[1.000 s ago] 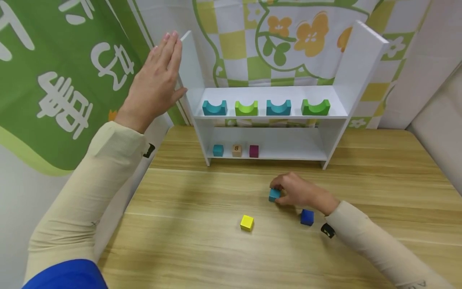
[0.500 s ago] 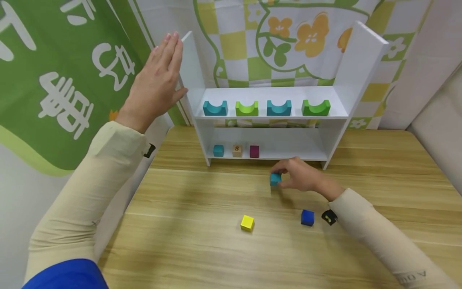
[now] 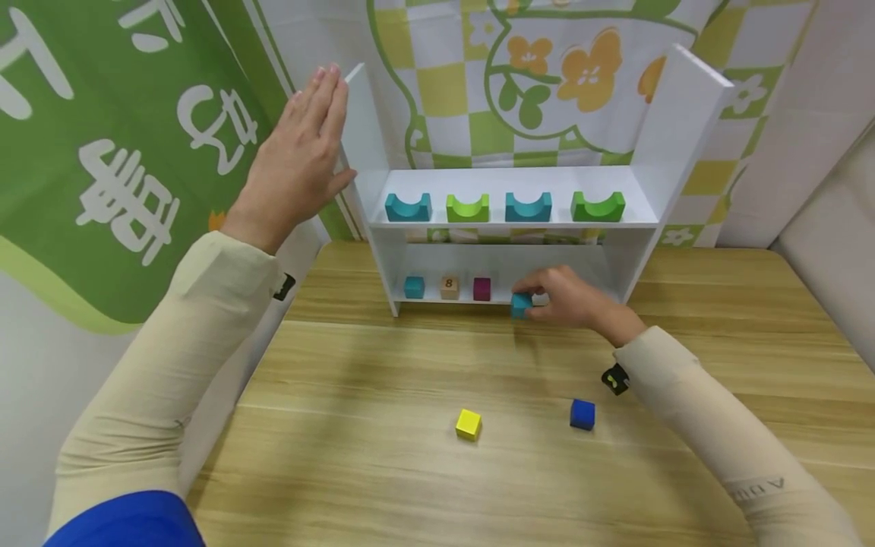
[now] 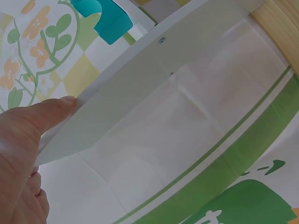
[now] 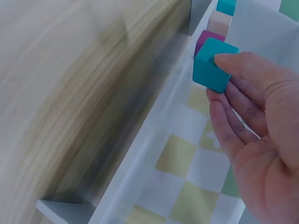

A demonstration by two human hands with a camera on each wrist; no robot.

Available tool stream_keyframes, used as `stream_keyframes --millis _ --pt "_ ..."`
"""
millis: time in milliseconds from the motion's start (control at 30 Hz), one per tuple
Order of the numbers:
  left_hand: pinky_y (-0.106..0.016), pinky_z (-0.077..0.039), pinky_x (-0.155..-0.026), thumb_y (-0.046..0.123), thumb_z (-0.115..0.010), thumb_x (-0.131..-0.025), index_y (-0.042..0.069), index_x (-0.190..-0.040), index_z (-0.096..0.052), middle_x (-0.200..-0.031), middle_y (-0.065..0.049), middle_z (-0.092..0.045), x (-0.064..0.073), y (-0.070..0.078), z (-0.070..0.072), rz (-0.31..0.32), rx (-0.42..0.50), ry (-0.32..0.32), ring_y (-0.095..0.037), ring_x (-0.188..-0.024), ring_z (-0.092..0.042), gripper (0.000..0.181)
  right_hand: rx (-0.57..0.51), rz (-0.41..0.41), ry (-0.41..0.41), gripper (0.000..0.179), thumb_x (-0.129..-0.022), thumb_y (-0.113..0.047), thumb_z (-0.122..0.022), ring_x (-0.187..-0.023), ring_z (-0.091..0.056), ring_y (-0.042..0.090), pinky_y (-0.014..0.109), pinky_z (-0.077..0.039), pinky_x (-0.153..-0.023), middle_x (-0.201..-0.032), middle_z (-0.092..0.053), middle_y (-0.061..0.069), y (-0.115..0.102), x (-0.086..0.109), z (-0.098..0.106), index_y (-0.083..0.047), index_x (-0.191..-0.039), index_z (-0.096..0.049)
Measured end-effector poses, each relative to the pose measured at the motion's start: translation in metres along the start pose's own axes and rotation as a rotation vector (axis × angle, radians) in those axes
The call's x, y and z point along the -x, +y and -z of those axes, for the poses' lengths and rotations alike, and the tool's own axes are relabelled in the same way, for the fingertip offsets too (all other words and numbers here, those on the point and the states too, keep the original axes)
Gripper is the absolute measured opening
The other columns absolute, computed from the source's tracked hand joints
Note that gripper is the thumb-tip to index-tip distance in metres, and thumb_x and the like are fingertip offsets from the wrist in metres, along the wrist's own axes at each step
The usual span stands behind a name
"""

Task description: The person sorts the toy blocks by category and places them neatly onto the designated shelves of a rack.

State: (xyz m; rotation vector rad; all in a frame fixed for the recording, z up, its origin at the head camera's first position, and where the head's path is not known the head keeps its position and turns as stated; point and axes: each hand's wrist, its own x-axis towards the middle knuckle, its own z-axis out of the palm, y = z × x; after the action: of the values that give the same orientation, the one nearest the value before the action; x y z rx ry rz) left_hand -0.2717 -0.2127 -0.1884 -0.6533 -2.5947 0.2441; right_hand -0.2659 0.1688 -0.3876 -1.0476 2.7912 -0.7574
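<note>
My right hand [image 3: 570, 301] pinches a teal cube [image 3: 522, 305] between thumb and fingers at the front edge of the white shelf's [image 3: 574, 286] lower board. In the right wrist view that teal cube [image 5: 215, 65] overlaps the purple cube [image 5: 210, 38]. Left of it on the lower board stand a purple cube [image 3: 481, 289], a wooden cube [image 3: 449, 287] marked 8 and another teal cube [image 3: 414, 287]. My left hand [image 3: 294, 156], fingers straight, rests at the shelf's left side panel [image 4: 154, 70]; its thumb touches the panel's edge in the left wrist view.
On the upper board stand teal arch blocks [image 3: 409, 207] and green arch blocks [image 3: 468, 209], hollows up. A yellow cube [image 3: 469, 425] and a dark blue cube [image 3: 582, 415] lie on the wooden table [image 3: 383, 486]. Patterned cloth [image 3: 451, 91] hangs behind the shelf.
My right hand has carried the teal cube from the tabletop forward to the lower board's front edge. The left hand has stayed at the side panel.
</note>
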Motion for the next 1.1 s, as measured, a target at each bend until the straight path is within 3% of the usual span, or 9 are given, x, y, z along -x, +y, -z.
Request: stream_keyframes --millis 467,1100 --pt "-0.048 -0.003 -0.138 0.025 -0.072 -0.102 -0.004 -0.167 0.002 -0.177 -0.019 0.007 0.001 -0.001 0.000 0.006 0.007 -0.009 -0.037 -0.167 0.001 0.103 0.001 -0.107 -0.040 0.044 -0.094 -0.004 -0.076 -0.124 -0.070 0.039 0.053 -0.060 -0.106 -0.138 -0.069 0.024 0.008 -0.024 0.002 0.005 -0.136 -0.068" --pt "-0.050 -0.004 -0.137 0.026 -0.072 -0.102 -0.004 -0.167 0.003 -0.177 -0.020 0.007 0.000 -0.001 0.000 0.008 0.001 -0.017 -0.037 -0.167 0.001 0.104 0.039 -0.130 -0.050 0.045 -0.092 -0.005 -0.077 -0.127 -0.068 0.039 0.052 -0.057 -0.111 -0.137 -0.070 0.024 0.012 -0.037 0.000 0.006 -0.135 -0.068"
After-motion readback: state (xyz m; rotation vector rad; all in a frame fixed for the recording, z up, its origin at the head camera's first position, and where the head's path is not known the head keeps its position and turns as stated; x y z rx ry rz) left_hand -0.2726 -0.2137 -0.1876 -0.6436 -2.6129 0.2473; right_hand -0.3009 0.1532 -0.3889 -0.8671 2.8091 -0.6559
